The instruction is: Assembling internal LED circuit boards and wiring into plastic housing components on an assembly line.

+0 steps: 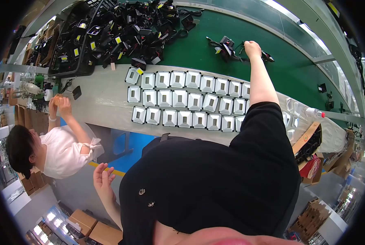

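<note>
My right hand (253, 49) stretches far out over the green bench, fingers closed on what looks like a thin black cable. Just left of it lies a black lamp part with a cable (226, 45) and a small yellow label. Another dark part (267, 56) rests beside my wrist, on its right. Low at the left, my left hand (103, 176) is raised beside my body with nothing in it, its fingers loosely bent and apart. Three rows of square lamp housings with white reflectors (180, 98) lie on the pale table strip between me and the green surface.
A heap of black cabled parts (137, 30) lies at the back left, beside a black crate (74, 67). A co-worker in white (64, 151) handles a small item at the left. A clear bottle with red cap (314, 112) and a cardboard tray (307, 141) are at the right.
</note>
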Available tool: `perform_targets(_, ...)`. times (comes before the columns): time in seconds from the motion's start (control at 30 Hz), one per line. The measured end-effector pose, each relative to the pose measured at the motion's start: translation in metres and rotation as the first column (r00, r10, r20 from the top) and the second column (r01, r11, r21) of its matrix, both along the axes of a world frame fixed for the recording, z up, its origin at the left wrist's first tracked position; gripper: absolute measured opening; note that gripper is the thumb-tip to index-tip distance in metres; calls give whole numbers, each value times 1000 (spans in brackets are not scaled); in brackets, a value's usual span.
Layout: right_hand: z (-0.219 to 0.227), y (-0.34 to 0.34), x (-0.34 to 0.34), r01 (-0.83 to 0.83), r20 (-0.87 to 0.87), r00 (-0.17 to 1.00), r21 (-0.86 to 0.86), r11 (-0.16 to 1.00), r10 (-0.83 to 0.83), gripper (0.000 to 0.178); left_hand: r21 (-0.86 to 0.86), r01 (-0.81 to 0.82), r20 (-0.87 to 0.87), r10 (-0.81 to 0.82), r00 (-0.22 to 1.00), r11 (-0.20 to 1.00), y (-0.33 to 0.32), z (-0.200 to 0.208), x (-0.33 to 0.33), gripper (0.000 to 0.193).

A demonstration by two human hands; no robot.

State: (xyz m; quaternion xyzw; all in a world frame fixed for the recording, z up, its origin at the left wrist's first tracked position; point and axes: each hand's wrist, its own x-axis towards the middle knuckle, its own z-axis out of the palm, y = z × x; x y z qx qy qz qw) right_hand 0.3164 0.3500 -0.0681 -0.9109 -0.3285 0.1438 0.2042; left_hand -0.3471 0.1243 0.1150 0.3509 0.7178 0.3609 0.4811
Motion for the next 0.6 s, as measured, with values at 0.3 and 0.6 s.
perform_targets(0.3,-11,-13,-66,-245,41,955,-449,859,294,69,-34,49,-29,-50,998,998,21,2,26,28)
perform_targets(0.6,-1,3,-15,177,-761,593,444,878,265,27,-35,71,-46,-72,996,997,28,8,38,28)
